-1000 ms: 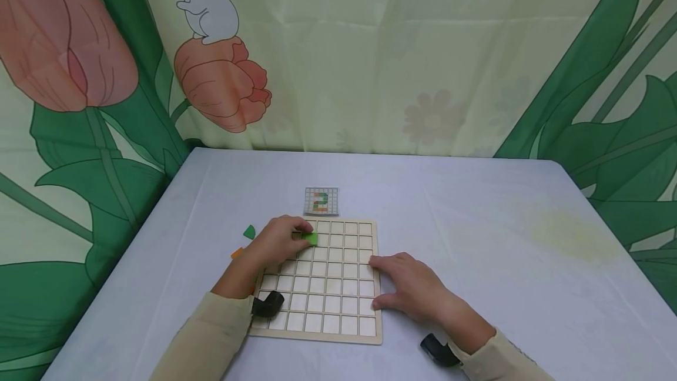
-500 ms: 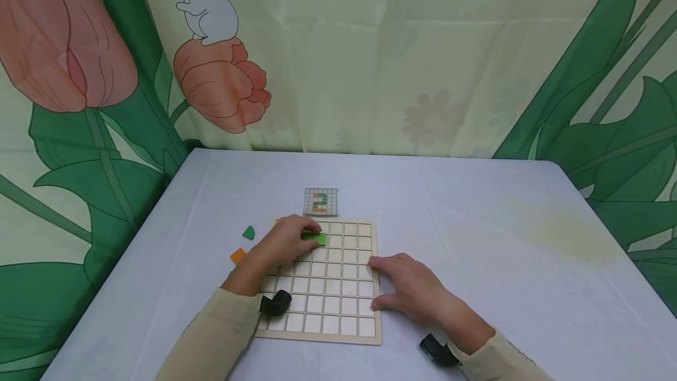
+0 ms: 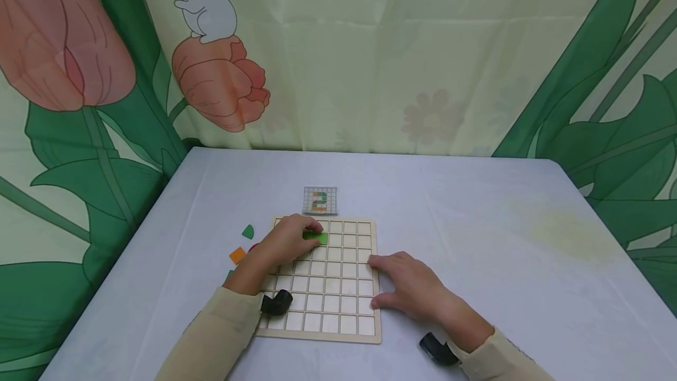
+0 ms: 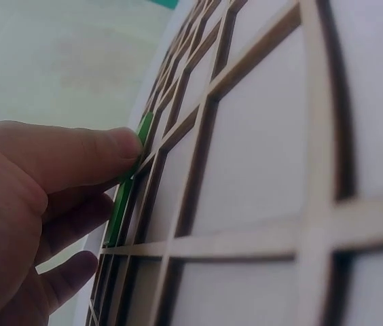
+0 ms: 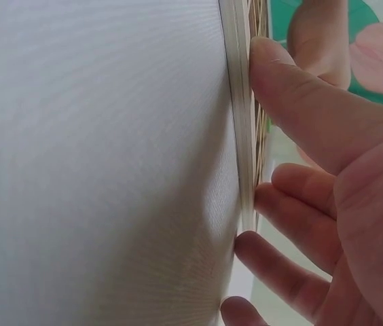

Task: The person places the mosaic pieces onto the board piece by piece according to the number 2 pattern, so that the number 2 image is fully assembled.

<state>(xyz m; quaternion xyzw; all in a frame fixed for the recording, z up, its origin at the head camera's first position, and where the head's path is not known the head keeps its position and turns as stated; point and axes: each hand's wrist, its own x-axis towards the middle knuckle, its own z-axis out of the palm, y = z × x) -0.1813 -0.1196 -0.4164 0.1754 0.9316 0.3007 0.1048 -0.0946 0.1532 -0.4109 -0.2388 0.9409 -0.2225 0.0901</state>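
Observation:
A wooden grid board [image 3: 341, 340] with square cells lies in front of me. Over its upper part, my left hand [image 3: 285, 240] pinches a bright green tile [image 3: 322, 239]. Up close in the left wrist view, the thumb presses on green [image 4: 118, 210] that sits at the grid bars, and the fingers are partly hidden behind it. On the board's right side, my right hand [image 3: 409, 287] rests its thumb and fingertips against the wooden edge. The right wrist view shows that thumb [image 5: 273, 58] on the board's rim, with the fingers spread below.
A small card [image 3: 319, 201] with a coloured figure 2 on a grid lies behind the board. Left of the board are a green rounded piece [image 3: 248, 231], an orange square [image 3: 237, 256] and a red piece [image 3: 254, 247] partly hidden by the left wrist. A printed curtain [image 3: 359, 75] hangs behind the table.
My left hand has moved slightly right along the board with the green tile. The orange square shows more fully, and a red piece has come into view beside the wrist. My right hand stays put.

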